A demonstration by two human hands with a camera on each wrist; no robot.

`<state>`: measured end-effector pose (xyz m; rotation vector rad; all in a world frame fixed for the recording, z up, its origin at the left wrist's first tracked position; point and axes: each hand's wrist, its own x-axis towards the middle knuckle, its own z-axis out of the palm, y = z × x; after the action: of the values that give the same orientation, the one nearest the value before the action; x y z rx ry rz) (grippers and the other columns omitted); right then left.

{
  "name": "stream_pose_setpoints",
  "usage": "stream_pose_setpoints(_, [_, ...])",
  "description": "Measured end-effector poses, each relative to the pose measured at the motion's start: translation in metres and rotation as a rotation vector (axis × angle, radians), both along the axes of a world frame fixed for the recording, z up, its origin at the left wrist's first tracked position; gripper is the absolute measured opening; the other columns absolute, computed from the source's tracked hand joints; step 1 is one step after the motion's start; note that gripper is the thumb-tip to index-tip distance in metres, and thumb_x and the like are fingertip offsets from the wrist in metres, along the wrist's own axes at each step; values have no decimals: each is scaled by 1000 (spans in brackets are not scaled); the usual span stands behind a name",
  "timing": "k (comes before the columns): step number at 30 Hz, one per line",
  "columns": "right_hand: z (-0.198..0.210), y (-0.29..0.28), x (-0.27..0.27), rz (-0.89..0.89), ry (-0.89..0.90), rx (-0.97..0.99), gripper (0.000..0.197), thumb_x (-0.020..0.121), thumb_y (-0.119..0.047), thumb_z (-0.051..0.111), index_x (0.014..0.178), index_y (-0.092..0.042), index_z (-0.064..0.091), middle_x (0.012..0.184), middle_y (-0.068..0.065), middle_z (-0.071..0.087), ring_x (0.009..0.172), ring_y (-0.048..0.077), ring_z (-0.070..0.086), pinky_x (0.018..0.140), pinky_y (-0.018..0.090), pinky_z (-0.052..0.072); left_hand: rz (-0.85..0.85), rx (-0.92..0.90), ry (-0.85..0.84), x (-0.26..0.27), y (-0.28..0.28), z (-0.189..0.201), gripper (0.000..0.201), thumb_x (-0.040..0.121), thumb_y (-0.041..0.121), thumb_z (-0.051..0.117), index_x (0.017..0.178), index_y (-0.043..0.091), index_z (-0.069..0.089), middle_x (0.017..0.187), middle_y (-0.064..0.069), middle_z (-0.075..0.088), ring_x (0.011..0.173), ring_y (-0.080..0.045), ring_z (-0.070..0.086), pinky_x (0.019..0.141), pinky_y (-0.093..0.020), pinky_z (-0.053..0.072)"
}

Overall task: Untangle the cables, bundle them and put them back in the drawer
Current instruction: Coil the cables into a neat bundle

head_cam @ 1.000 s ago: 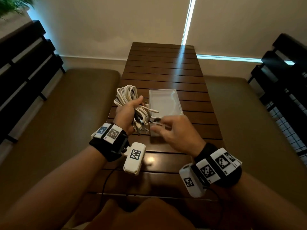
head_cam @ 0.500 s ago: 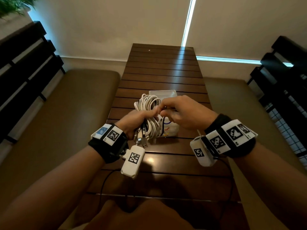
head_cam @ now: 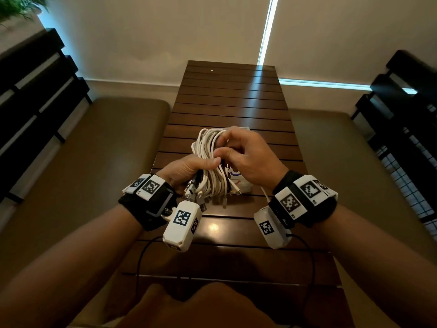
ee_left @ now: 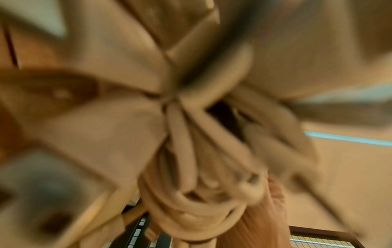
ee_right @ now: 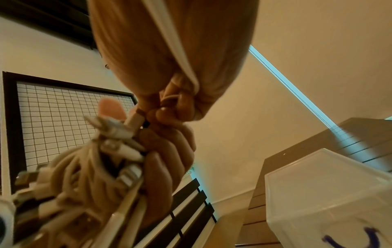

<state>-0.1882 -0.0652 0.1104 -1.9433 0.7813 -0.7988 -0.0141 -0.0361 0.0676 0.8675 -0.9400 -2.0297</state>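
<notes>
A thick bundle of white cables point(head_cam: 208, 150) with several loose plugs hanging at its lower end is held above the table. My left hand point(head_cam: 189, 169) grips the bundle around its middle from the left. My right hand point(head_cam: 246, 155) sits on the bundle's right side, fingers curled and pinching a white cable point(ee_right: 169, 33) that runs across its palm. The right wrist view shows the left hand's fingers point(ee_right: 165, 159) wrapped round the cables, with plugs point(ee_right: 118, 134) sticking out. A translucent white plastic drawer box point(head_cam: 243, 189) stands right behind the bundle, mostly hidden. The left wrist view shows only blurred cables point(ee_left: 191, 167).
The slatted dark wooden table point(head_cam: 231, 95) runs away from me between two brown cushioned benches point(head_cam: 106, 150). Dark slatted backrests point(head_cam: 35, 91) flank both sides. The box point(ee_right: 328, 193) has a blue pen mark on its side.
The left hand carried the bundle rightward over the box. The right hand rose from the box's front edge to the bundle and took hold of a cable there.
</notes>
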Motion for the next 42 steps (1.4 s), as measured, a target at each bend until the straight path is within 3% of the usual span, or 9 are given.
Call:
stream_pose_setpoints(3, [-6, -3, 0, -110, -39, -65, 28, 77, -17, 78, 79, -9, 52, 68, 7, 64, 57, 15, 58, 53, 28, 48, 4, 28, -23, -6, 2, 4, 49, 56, 22, 91, 99, 6, 72, 86, -17, 70, 73, -27, 71, 72, -38, 59])
stream_pose_setpoints(8, [-11, -8, -5, -232, 98, -134, 46, 67, -35, 84, 67, -16, 43, 58, -7, 40, 52, 5, 33, 49, 19, 32, 98, 81, -62, -21, 8, 2, 20, 75, 5, 63, 95, 5, 62, 70, -12, 63, 57, -21, 66, 59, -33, 58])
stream_pose_setpoints(12, [-10, -12, -9, -198, 243, -85, 42, 70, -34, 83, 67, -16, 45, 60, -4, 46, 52, 5, 37, 50, 20, 36, 217, 44, -197, -26, 9, -6, 16, 65, 2, 69, 78, 12, 68, 69, -7, 62, 60, -20, 63, 70, -37, 52])
stream_pose_setpoints(18, [0, -23, -29, -139, 512, -337, 11, 93, -26, 59, 92, -23, 70, 81, -8, 68, 77, 9, 62, 73, 32, 51, 277, 81, -183, -19, 14, -9, 38, 64, 10, 71, 102, 7, 67, 83, -9, 68, 69, -20, 68, 64, -33, 57])
stream_pose_setpoints(22, [-22, -19, -24, -221, 494, -386, 13, 94, -24, 57, 92, -16, 66, 91, -1, 56, 86, 15, 51, 73, 31, 43, 285, 69, -138, -22, 17, -10, 55, 66, 14, 75, 120, 12, 65, 102, -18, 68, 88, -32, 67, 89, -51, 50])
stream_pose_setpoints(31, [-28, -4, -25, -60, 558, -222, 6, 92, -17, 60, 97, -16, 64, 89, -3, 63, 83, 16, 58, 75, 31, 47, 363, 104, -154, -17, 19, -9, 49, 73, 8, 67, 122, 3, 61, 89, -19, 69, 70, -27, 69, 60, -35, 57])
stream_pose_setpoints(35, [-26, -7, -34, -103, 857, -605, 14, 92, -21, 59, 104, -24, 65, 99, -4, 68, 91, 19, 59, 77, 32, 40, 385, 110, -291, -13, 15, -6, 28, 79, 3, 65, 107, -2, 64, 72, -13, 69, 57, -23, 67, 53, -31, 56])
stream_pose_setpoints(38, [-24, -15, -38, -149, 672, -677, 14, 87, -9, 64, 96, -17, 71, 90, 2, 72, 82, 21, 54, 70, 32, 35, 383, 130, -325, -12, 14, -7, 17, 82, 1, 63, 99, 5, 67, 68, -9, 70, 57, -20, 68, 54, -31, 56])
stream_pose_setpoints(42, [-20, -14, -30, -247, 229, -258, 16, 88, -3, 61, 90, -13, 73, 84, -1, 73, 78, 12, 67, 75, 30, 54, 333, 0, -407, -20, 17, -10, 35, 78, -1, 66, 112, 7, 66, 86, -9, 70, 71, -18, 68, 66, -32, 54])
